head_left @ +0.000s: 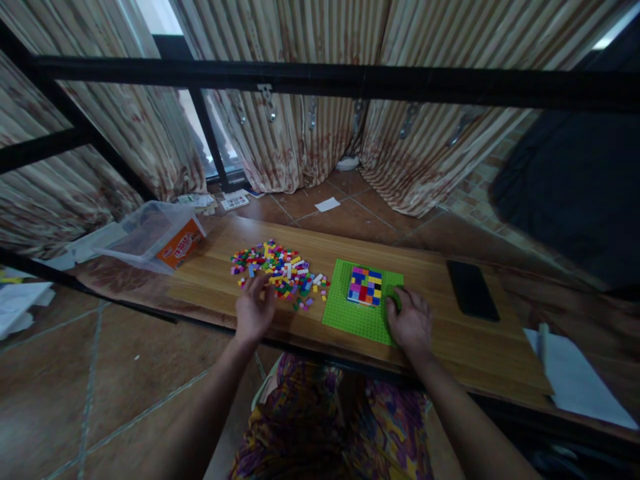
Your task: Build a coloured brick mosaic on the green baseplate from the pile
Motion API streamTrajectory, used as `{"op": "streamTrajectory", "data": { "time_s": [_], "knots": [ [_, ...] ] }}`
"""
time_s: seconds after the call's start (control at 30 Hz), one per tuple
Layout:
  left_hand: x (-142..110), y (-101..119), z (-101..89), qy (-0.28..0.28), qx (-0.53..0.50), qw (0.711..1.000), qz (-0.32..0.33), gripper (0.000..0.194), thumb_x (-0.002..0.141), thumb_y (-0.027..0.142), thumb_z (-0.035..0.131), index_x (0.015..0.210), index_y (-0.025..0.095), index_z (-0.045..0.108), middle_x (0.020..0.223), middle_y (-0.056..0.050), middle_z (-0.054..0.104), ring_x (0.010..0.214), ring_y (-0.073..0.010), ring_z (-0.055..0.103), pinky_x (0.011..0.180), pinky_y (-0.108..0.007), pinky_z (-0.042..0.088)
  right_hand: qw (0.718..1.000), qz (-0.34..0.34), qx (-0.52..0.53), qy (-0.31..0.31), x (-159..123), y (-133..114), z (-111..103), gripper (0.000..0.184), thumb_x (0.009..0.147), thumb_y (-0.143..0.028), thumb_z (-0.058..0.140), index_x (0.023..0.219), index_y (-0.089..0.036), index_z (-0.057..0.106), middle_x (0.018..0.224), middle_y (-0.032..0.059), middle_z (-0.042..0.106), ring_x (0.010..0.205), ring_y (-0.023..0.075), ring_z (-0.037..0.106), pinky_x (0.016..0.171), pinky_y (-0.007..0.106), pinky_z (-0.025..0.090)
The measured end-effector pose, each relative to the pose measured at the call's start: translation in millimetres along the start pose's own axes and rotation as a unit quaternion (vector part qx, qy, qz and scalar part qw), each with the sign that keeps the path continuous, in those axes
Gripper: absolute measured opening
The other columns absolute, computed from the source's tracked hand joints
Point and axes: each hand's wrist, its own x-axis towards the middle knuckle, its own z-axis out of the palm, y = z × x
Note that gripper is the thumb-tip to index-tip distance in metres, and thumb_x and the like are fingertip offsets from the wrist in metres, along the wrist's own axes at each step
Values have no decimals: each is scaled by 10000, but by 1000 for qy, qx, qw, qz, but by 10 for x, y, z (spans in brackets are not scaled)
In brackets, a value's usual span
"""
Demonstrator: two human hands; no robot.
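Note:
My left hand [256,308] is at the near edge of a pile of small multicoloured toy bricks [290,267], its fingers loosely bent and apart over the bricks. I make out nothing held in it. To the right lies a green studded baseplate [341,313]. On it sits a square block of bricks [365,287] in blue, red, orange, purple, yellow and other colours. My right hand [411,319] rests at the baseplate's right edge, thumb and forefinger apart, with green showing between them. The block is just left of these fingers, and they do not seem to touch it.
All this is on a long wooden table [300,330]. A clear plastic box [145,233] with an orange label stands at the left end. A black phone [473,290] lies to the right, beyond it white paper [585,377]. A black metal bar [320,79] crosses before striped curtains [310,140].

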Motion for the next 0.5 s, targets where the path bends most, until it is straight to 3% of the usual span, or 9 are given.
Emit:
{"op": "streamTrajectory", "data": {
  "time_s": [0.13,0.23,0.33,0.5],
  "knots": [
    [185,-590,-332,44,119,988,-92,351,842,292,508,1128,154,658,1072,-115,640,885,-217,640,827,-369,524,1000,-2,-3,2,5,1,2,401,939,-382,439,1222,-163,620,1246,144,619,1151,311,519,991,475,388],
    [368,-912,-449,39,183,975,-120,402,822,278,493,1165,127,636,1158,-161,598,1051,-275,598,942,-431,484,1000,1,-7,-4,10,-8,-9,402,942,-378,434,1225,-162,621,1258,144,614,1148,310,520,986,472,396],
    [537,-1101,-450,18,223,966,-127,437,829,283,461,1182,72,610,1179,-203,577,1203,-332,507,1042,-480,408,1000,1,-6,-12,14,-19,-24,399,945,-373,429,1230,-169,620,1263,136,611,1148,301,519,986,457,400],
    [701,-1233,-347,-10,251,963,-97,408,862,257,389,1148,78,617,1211,-219,565,1228,-350,476,1055,-506,365,1000,-1,-7,-9,23,-19,-28,394,943,-373,432,1231,-178,618,1267,131,613,1136,297,521,977,461,404]
  ]
}}
